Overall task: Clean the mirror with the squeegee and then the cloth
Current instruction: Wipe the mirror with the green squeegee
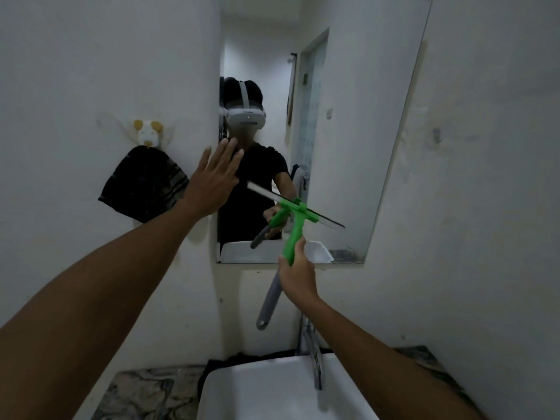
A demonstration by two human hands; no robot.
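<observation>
Mirror (348, 131) on wall above sink (272, 389); cloth (142, 183) hanging left of mirror.

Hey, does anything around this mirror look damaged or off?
Yes. The rectangular wall mirror shows dark, worn patches along its bottom right corner, and the white wall right of it carries a grey smudge. Nothing is spilled.

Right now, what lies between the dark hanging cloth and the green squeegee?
In the head view, the open left hand lies between dark cloth and green squeegee.
</observation>
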